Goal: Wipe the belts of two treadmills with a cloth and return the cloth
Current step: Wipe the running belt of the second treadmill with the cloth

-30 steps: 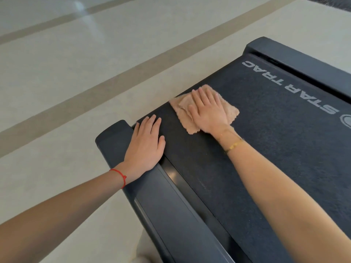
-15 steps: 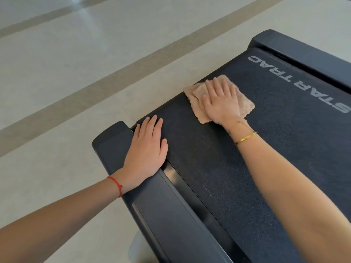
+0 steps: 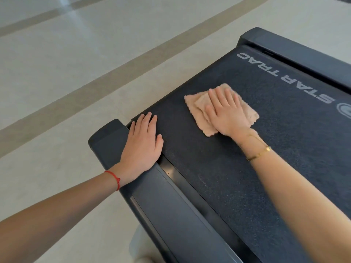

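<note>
**Cloth pressed flat on treadmill belt**

The left hand lies flat, fingers straight, across the dark grey plastic side rail and the edge of the black textured treadmill belt. Farther on, the right hand presses the folded peach terry cloth onto the belt with straight fingers, near the grey "STAR TRAC" lettering.

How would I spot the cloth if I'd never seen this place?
Find the big dark treadmill belt with pale lettering printed across it. Near its end lies the cloth, pinned flat under the right hand. It is the only soft, peach-coloured, fuzzy square there; everything around it is dark and hard.
</note>
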